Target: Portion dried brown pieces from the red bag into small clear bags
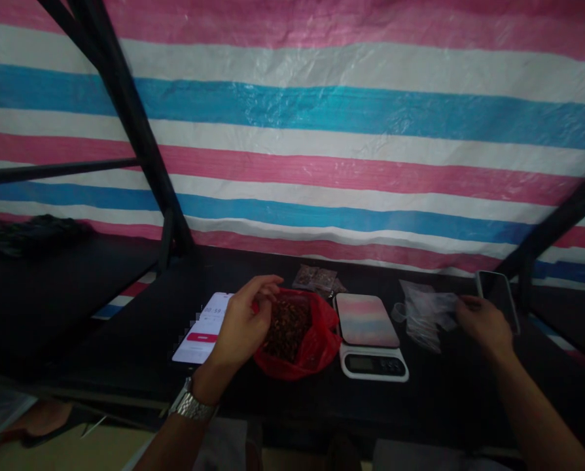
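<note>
My left hand (243, 320) is at the left rim of a red plastic bag (324, 343), its curled fingers and thumb around the edge. Inside the bag lies a heap of dark brown dried bits (287, 330). Off to the right, my right hand (486, 327) pinches the edge of a clear plastic bag (444, 306), beside a loose pile of clear small bags (420, 324). A white digital scale (373, 363) stands between the red bag and that pile, with nothing on its shiny plate (366, 319).
Small filled clear packets (317, 278) lie behind the red bag. A lit phone with a timer (199, 337) is left of it; another phone (498, 294) lies dark at far right. Black metal posts (140, 137) and a striped plastic sheet (322, 170) border the black table (125, 353).
</note>
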The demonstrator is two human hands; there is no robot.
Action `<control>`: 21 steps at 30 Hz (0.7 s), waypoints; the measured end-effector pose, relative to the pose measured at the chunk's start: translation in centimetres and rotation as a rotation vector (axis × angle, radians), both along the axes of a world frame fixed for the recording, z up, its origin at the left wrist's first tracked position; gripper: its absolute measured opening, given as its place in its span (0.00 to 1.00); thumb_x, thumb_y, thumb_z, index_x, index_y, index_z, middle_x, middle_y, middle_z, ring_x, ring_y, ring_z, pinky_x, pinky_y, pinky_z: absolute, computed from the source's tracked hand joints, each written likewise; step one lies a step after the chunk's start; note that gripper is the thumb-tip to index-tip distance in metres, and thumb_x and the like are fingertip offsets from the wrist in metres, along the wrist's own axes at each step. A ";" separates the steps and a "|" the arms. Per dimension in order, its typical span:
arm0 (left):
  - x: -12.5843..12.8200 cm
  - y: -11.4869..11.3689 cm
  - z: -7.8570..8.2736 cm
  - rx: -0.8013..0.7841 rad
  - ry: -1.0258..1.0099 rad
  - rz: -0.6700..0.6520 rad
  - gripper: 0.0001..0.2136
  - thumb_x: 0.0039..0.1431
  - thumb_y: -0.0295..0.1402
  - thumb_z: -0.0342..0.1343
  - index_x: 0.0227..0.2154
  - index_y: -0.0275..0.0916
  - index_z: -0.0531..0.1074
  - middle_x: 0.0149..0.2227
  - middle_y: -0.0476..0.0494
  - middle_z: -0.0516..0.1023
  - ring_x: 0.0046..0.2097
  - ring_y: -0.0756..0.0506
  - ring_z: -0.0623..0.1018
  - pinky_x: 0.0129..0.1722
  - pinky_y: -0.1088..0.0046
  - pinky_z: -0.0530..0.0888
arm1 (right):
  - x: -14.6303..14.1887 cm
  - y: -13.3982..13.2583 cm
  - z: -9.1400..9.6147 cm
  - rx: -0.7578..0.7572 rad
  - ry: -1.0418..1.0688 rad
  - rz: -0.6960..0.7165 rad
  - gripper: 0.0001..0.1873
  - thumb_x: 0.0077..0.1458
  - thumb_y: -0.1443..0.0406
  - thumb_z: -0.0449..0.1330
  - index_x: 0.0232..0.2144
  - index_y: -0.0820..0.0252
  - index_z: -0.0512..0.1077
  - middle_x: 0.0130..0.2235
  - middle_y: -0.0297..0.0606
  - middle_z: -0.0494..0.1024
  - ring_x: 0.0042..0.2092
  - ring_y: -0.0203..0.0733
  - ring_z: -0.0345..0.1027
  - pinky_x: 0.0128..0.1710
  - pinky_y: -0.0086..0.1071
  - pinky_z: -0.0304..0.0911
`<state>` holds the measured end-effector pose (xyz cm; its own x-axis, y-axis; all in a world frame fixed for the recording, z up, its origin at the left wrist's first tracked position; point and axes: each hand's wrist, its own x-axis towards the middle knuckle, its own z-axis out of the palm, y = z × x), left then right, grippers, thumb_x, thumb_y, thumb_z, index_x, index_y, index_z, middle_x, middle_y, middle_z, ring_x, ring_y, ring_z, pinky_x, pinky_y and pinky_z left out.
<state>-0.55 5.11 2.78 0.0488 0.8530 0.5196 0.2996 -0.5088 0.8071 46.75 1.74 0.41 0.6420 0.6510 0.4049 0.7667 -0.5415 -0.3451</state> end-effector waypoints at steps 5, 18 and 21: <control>0.4 -0.2 0.1 -0.004 0.006 0.025 0.18 0.54 0.24 0.51 0.44 0.41 0.79 0.36 0.48 0.81 0.38 0.47 0.81 0.42 0.70 0.77 | -1.7 1.5 0.1 -0.057 -0.037 0.053 0.25 0.62 0.59 0.57 0.58 0.60 0.79 0.57 0.58 0.80 0.58 0.70 0.74 0.51 0.58 0.72; -1.0 0.0 -0.1 0.019 0.046 0.089 0.14 0.58 0.26 0.52 0.41 0.41 0.80 0.35 0.47 0.82 0.38 0.46 0.81 0.42 0.69 0.77 | -5.4 3.2 1.0 -0.330 -0.118 0.259 0.17 0.63 0.63 0.59 0.49 0.54 0.83 0.53 0.52 0.84 0.52 0.61 0.79 0.48 0.48 0.70; -0.9 -0.1 0.0 0.032 0.039 0.081 0.15 0.57 0.25 0.51 0.41 0.41 0.81 0.35 0.48 0.81 0.37 0.46 0.80 0.41 0.70 0.76 | -10.2 4.8 2.9 -0.194 -0.179 0.446 0.18 0.67 0.64 0.55 0.53 0.55 0.81 0.55 0.50 0.83 0.55 0.59 0.77 0.53 0.48 0.69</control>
<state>-1.42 4.96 2.82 0.0017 0.8378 0.5460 0.3717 -0.5075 0.7774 36.53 6.53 3.34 0.2163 0.9197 0.3276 0.9754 -0.1894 -0.1125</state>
